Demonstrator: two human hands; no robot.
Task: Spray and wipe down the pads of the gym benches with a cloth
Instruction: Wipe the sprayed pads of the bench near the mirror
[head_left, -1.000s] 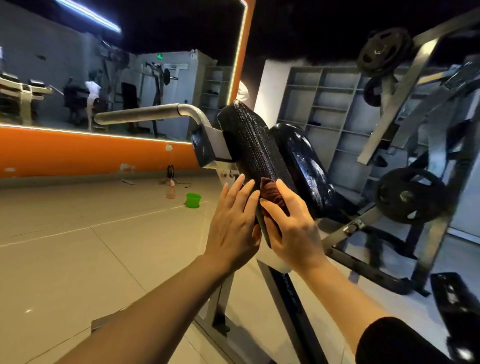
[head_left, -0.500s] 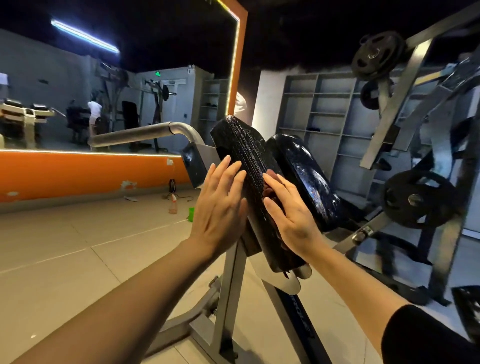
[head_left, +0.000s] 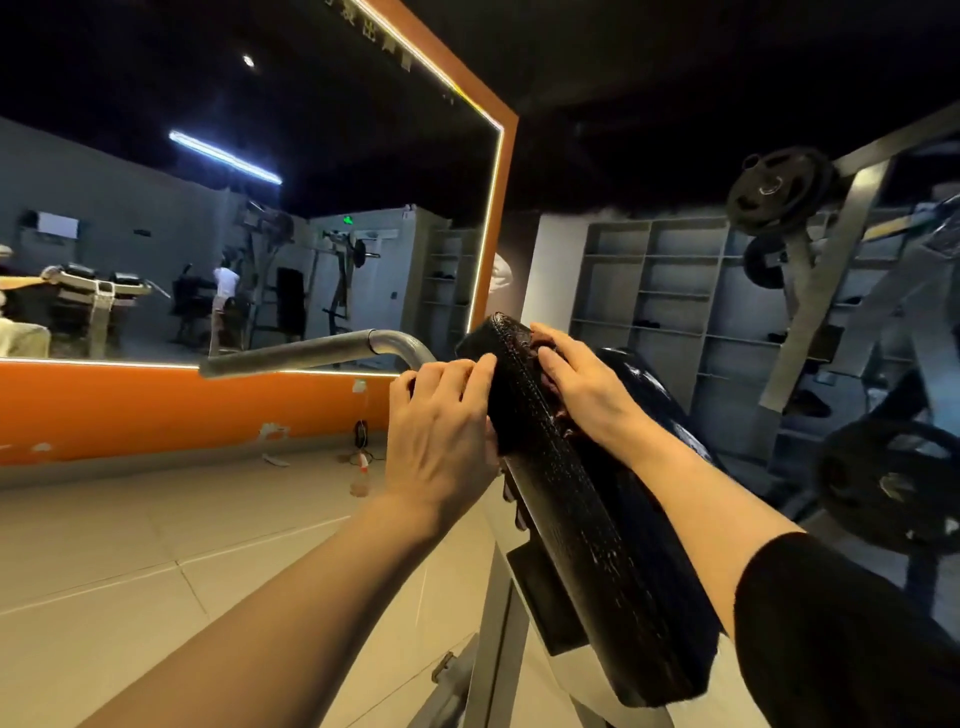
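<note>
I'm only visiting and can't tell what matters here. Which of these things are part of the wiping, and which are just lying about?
In use:
black bench pad
dark red cloth under the right hand
left hand, steadying the pad's edge

Lying about:
weight plates
wall shelves
mirror

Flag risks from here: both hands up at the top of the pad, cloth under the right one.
1. The dark red cloth is mostly hidden under the right hand, so it could bunch and miss patches of the black pad.
2. The left hand sits beside the steel handle; a hard wipe might knock the knuckles on it.
</note>
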